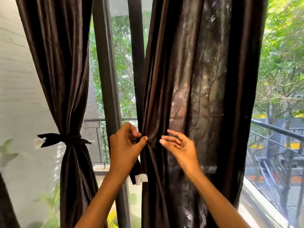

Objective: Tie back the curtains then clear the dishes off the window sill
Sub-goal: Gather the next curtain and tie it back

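Two dark brown curtains hang before the window. The left curtain [65, 79] is gathered at its waist by a knotted dark tie-back [65, 139]. The right curtain [197, 96] hangs loose and wide. My left hand [126, 145] pinches the right curtain's left edge together with a dark tie-back strap [137, 174], whose white-tipped end dangles below the hand. My right hand [179, 143] hovers just in front of the right curtain with fingers spread, holding nothing. No dishes or sill surface are in view.
A dark window frame post [108, 79] stands between the curtains. A balcony railing [276, 129] and trees lie outside on the right. A pale wall [16, 79] is at the left, with green leaves low in the corner.
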